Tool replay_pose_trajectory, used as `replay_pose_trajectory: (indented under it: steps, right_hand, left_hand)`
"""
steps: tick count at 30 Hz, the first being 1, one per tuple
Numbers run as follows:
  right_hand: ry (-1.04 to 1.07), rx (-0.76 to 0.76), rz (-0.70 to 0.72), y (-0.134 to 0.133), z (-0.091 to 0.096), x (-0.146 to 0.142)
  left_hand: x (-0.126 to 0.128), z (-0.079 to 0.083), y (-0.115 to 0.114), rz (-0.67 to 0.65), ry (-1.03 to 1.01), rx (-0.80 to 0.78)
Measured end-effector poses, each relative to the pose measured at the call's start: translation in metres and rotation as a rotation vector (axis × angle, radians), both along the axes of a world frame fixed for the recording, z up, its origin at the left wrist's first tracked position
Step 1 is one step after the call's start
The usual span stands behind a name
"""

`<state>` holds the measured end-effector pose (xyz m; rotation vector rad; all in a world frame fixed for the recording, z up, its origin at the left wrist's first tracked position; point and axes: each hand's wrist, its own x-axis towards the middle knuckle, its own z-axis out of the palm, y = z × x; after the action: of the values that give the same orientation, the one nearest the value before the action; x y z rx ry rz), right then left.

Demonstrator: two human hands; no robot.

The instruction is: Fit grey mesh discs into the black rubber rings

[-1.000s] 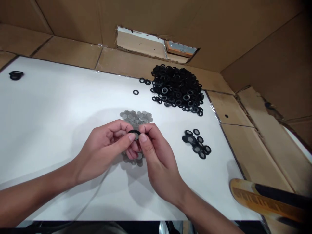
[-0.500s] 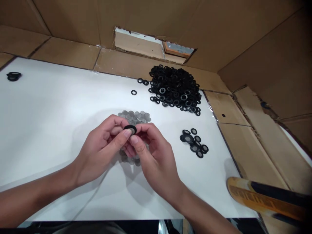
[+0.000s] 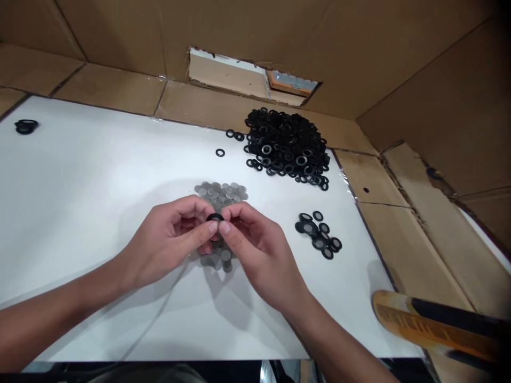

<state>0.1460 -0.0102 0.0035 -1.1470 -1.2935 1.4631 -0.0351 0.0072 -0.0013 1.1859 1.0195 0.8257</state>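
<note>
The person's left hand [image 3: 170,239] and right hand [image 3: 255,247] are both curled nearly closed, their thumbs and fingertips pressing from either side on a thin black rubber ring [image 3: 215,217], which stands on edge between them (the fingers hide whether anything sits inside it). Just below, the hands partly cover a loose pile of small grey metal discs [image 3: 219,192]. Farther along the white desk [image 3: 91,186], a large heap of black rubber rings [image 3: 286,149] lies near a brown cardboard wall [image 3: 239,32], a smaller scatter of black rubber rings [image 3: 318,234] sits to the right, and a little clump of black rings [image 3: 26,126] rests at the far left.
</note>
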Motion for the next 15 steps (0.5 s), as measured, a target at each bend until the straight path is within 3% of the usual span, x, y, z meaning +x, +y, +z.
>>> replay_pose_trajectory:
  steps: [6,15]
  right_hand:
    - [0.123,0.023,0.087,-0.0042,-0.004,-0.0009]
    - [0.036,0.111,-0.019,-0.0091,-0.007,-0.0079]
  left_hand:
    - [0.002,0.0063,-0.0031,0.0,-0.069,-0.048]
    - [0.0064,0.0076,-0.0089,0.116,-0.081,-0.028]
